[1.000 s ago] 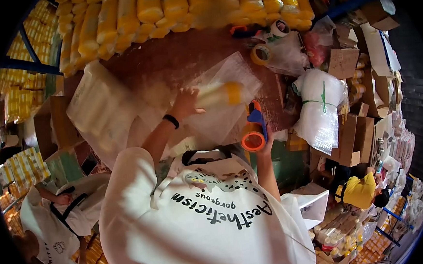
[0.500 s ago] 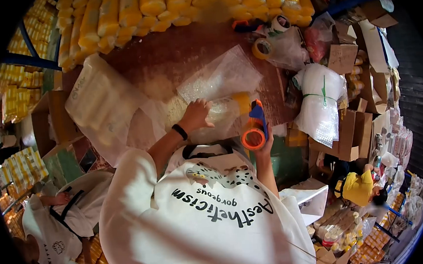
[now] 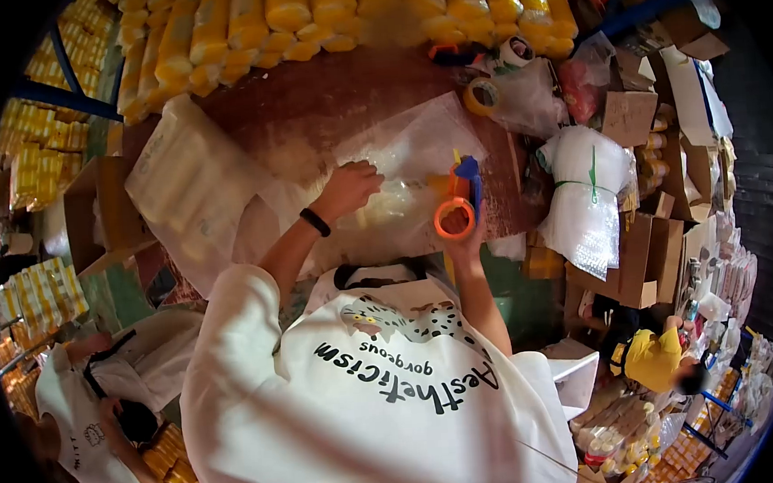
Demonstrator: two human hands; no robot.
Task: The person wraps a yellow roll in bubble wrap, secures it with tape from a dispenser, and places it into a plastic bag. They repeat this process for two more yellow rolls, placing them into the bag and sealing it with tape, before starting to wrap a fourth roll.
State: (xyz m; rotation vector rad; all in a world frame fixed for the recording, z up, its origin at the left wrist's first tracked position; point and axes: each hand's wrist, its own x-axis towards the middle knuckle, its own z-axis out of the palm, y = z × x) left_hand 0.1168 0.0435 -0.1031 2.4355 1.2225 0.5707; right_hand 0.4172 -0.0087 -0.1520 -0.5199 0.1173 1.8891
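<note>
My right hand (image 3: 466, 247) grips an orange and blue tape dispenser (image 3: 460, 203), with a bit of yellow tape showing at its far end. My left hand (image 3: 350, 189) is over a clear bubble wrap bundle (image 3: 385, 217), its fingers curled together. What those fingers hold, if anything, is hidden. Beyond them a sheet of bubble wrap (image 3: 424, 131) lies flat on the red-brown table (image 3: 306, 91). To the left of my left hand lies a large translucent plastic wrap bag (image 3: 190, 183).
Yellow wrapped rolls (image 3: 288, 7) are stacked along the table's far side. At right are a yellow tape roll (image 3: 481, 97), a bubble wrap bundle tied with green string (image 3: 589, 195) and cardboard boxes (image 3: 640, 257). One person (image 3: 104, 392) is at lower left, another (image 3: 655, 358) at lower right.
My left hand has lifted slightly away from me, its spread fingers now curled together. In my right hand the tape dispenser has turned more upright and shifted a little away from me.
</note>
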